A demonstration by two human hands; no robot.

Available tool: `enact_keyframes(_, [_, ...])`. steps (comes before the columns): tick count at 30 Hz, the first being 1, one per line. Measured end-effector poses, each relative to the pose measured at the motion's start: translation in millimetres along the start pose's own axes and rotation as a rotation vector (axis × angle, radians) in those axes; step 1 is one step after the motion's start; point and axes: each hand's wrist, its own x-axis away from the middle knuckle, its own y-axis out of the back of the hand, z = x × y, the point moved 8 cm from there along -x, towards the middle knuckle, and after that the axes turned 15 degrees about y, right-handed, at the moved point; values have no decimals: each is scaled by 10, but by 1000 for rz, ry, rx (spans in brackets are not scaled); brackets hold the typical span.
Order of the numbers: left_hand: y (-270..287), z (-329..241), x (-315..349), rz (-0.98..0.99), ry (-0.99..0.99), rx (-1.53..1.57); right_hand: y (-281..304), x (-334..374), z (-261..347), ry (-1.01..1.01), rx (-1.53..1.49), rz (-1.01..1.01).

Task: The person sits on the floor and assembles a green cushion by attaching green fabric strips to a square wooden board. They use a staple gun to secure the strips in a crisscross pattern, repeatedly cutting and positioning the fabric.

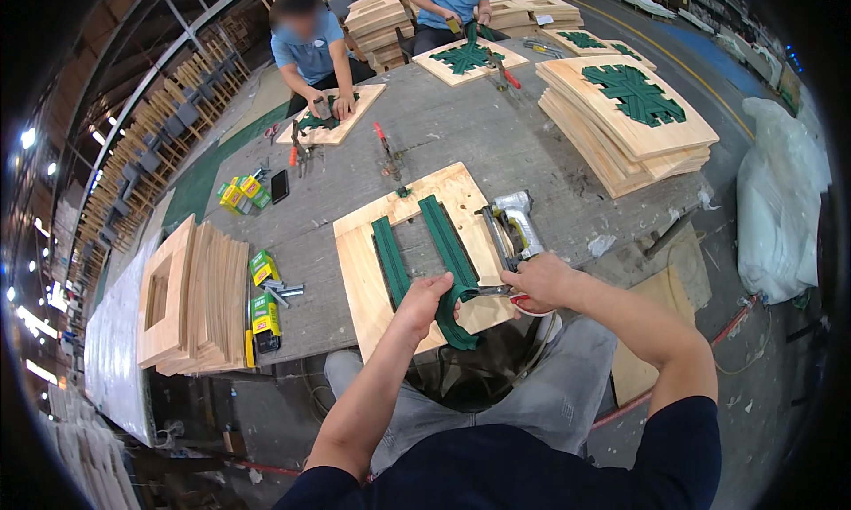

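While left hand (425, 302) pinches webbing (447, 319), right (547, 280) holds scissors (489, 290).

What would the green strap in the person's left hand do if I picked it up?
The green strap would probably flop, because its lower end bends and curls by the left hand. It's likely light, since it looks thin. It probably wouldn't roll, as it looks flat like a ribbon.

Left hand (425, 304) pinched a green webbing strip (448, 244) over a wooden panel (355, 240). Right hand (545, 281) held red-handled scissors (489, 290), blades at the strip. Silver fastening gun (519, 219) lay beside. Table (310, 240) bore wooden stacks left (219, 288) and right (581, 131). Two co-workers (306, 56) sat beyond.
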Motion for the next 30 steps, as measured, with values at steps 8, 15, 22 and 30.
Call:
enact_keyframes(8, [73, -64, 59, 23, -20, 53, 82, 24, 100, 47, 4, -81])
enact_keyframes(15, [23, -33, 65, 62, -11, 11, 96, -151, 215, 2, -52, -9])
enact_keyframes(22, [355, 75, 508, 44, -133, 250, 78, 378, -158, -418, -318, -428])
enact_keyframes(30, [145, -104, 799, 127, -349, 318, 33, 1235, -1165, -909, -123, -663])
